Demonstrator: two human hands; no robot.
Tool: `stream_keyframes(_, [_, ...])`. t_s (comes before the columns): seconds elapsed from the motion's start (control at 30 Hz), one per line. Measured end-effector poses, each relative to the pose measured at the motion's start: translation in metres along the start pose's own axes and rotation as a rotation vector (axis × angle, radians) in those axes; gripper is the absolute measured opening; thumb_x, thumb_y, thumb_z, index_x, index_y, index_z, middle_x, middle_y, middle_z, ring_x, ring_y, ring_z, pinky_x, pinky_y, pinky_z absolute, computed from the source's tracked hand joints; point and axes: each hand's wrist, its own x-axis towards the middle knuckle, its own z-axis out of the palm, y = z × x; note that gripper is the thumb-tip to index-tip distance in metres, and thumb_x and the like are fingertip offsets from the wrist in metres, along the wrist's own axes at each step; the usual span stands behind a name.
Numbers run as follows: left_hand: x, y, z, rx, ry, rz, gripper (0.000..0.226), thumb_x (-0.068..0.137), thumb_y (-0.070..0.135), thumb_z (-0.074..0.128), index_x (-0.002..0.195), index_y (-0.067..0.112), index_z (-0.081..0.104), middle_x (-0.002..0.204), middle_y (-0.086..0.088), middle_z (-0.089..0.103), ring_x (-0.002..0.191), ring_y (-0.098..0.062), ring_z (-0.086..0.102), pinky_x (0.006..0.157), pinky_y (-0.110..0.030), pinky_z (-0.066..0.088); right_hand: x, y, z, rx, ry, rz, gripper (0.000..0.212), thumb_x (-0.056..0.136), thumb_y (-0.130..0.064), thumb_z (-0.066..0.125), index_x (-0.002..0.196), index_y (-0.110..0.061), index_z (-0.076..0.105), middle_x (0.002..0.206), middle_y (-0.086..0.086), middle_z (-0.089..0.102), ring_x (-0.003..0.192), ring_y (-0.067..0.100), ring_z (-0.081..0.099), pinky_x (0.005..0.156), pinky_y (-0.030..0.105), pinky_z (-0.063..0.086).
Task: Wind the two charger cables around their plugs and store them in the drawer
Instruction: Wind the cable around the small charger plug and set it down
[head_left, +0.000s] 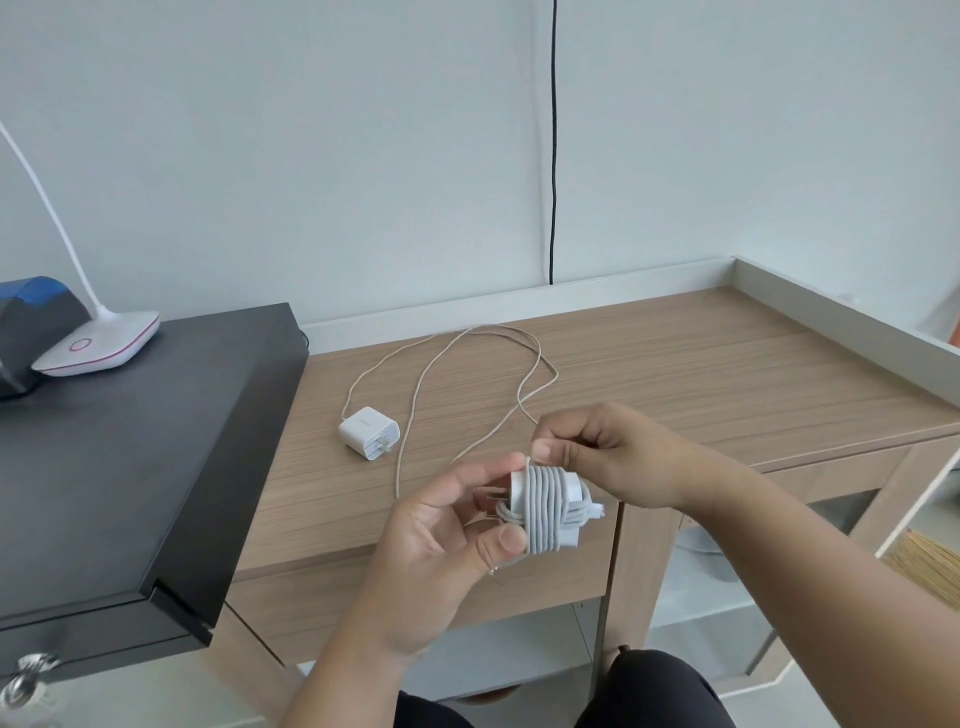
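White cord is lying in tight parallel turns around the wound plug (545, 512), which the person is holding in the air just in front of the near edge of the wooden desk (701, 374). The left hand (441, 540) is gripping this plug from the left, with the thumb pressing against its lower left corner and the forefinger reaching over to its top edge, while the metal prongs are pointing left into the space between those fingers. The right hand (602, 452) is sitting just above and to the right of the plug, its fingers curling inward and its thumb and forefinger pinching the short free end of the cord right at the top of the coil. A small loop of the same cord and its connector are sticking out at the lower right side of the plug. Farther back on the desk, the second plug (370, 433) is lying with its prongs facing toward the camera, well apart from both hands. Its loose cable (441, 374) is trailing away from it in wide, open loops across the wood toward the wall. To the left, a black cabinet (130, 467) is standing against the desk, carrying a white lamp base (98, 347) with a pink ring. A thin black wire (554, 140) is hanging straight down the pale wall behind the desk.
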Motion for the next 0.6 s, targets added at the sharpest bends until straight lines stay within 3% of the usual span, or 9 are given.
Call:
stream_keyframes(0.07, [0.002,0.000,0.001,-0.070,0.022,0.005,0.054,0.061,0.035,0.089,0.111,0.022,0.072,0.100,-0.002,0.072,0.095,-0.015,0.064,0.079,-0.029,0.053,-0.002,0.005,0.009,0.150,-0.018,0.034,0.030,0.092,-0.031,0.050,0.072,-0.012,0.060,0.063,-0.004,0.051,0.060,0.004,0.045,0.058,0.021,0.037])
stream_keyframes(0.13, [0.005,0.000,0.001,-0.142,0.042,0.018,0.054,0.060,0.033,0.090,0.110,0.022,0.073,0.100,-0.003,0.072,0.095,-0.015,0.064,0.078,-0.030,0.055,-0.005,0.005,0.017,0.246,-0.046,0.056,0.022,0.093,-0.016,0.050,0.075,-0.016,0.062,0.067,-0.013,0.057,0.063,0.000,0.049,0.063,0.015,0.038])
stream_keyframes(0.2, [0.008,0.001,0.002,-0.214,0.052,0.033,0.053,0.059,0.029,0.091,0.109,0.020,0.074,0.101,-0.005,0.072,0.096,-0.018,0.065,0.078,-0.030,0.055,-0.008,0.006,0.024,0.296,-0.064,0.105,0.026,0.094,0.001,0.047,0.073,-0.009,0.061,0.058,-0.014,0.054,0.054,-0.003,0.045,0.057,0.010,0.035])
stream_keyframes(0.3, [0.015,0.000,0.004,-0.277,0.117,0.053,0.056,0.056,0.029,0.092,0.108,0.018,0.074,0.103,-0.008,0.073,0.099,-0.021,0.067,0.077,-0.029,0.056,-0.008,0.006,0.034,0.288,0.008,0.140,0.030,0.090,-0.014,0.046,0.072,0.009,0.051,0.047,-0.012,0.033,0.044,0.002,0.026,0.047,0.013,0.025])
stream_keyframes(0.43, [0.024,0.000,0.004,-0.315,0.236,0.107,0.056,0.060,0.025,0.091,0.111,0.013,0.070,0.101,-0.006,0.073,0.093,-0.016,0.069,0.071,-0.024,0.055,-0.006,-0.003,0.043,0.170,0.081,0.087,0.028,0.094,-0.027,0.047,0.071,-0.014,0.058,0.049,-0.016,0.042,0.048,0.001,0.037,0.052,0.013,0.029])
stream_keyframes(0.5, [0.029,-0.002,0.005,-0.307,0.296,0.108,0.047,0.069,0.010,0.079,0.114,0.009,0.065,0.095,-0.003,0.074,0.086,-0.013,0.068,0.068,-0.022,0.054,-0.008,-0.005,0.046,0.010,0.118,0.112,0.031,0.097,-0.027,0.049,0.072,-0.014,0.060,0.051,-0.012,0.044,0.051,0.003,0.040,0.053,0.017,0.032])
stream_keyframes(0.6, [0.032,-0.008,0.003,-0.189,0.351,0.107,0.042,0.073,0.007,0.069,0.114,0.013,0.065,0.092,0.002,0.075,0.088,-0.011,0.067,0.073,-0.021,0.053,-0.014,-0.011,0.049,-0.236,0.118,0.087,0.027,0.098,-0.028,0.048,0.076,-0.014,0.056,0.060,0.000,0.054,0.056,0.012,0.047,0.058,0.028,0.041])
